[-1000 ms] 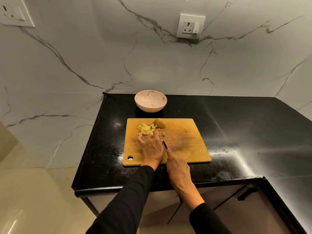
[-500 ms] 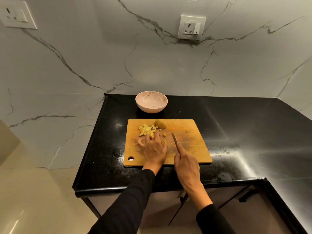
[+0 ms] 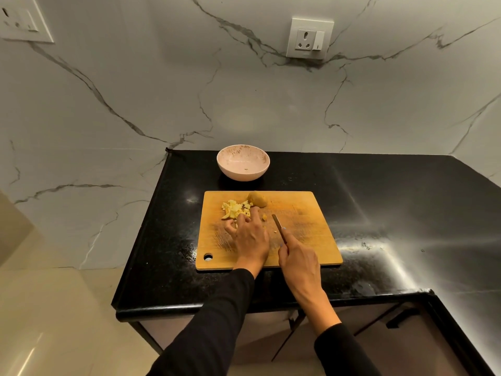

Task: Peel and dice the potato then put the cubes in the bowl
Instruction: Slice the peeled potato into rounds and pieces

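Dicing partly done: cubes (image 3: 235, 208) piled just beyond the left hand (image 3: 250, 234), whose curled fingers touch the pile (gripping or not, can't tell), uncut potato (image 3: 257, 199) chunk beyond them, bowl (image 3: 243, 162) farther back, no cubes in it. Right hand (image 3: 298, 263) grips the knife (image 3: 279, 227), blade over bare board (image 3: 320, 240). Desk (image 3: 393, 213) open to its right; board's near edge lies under the wrists.

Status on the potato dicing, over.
Left hand on the wooden cutting board, fingers at the pile of yellow potato cubes. Right hand grips the knife. Pink bowl holds no cubes. Unpeeled potato chunk remains.
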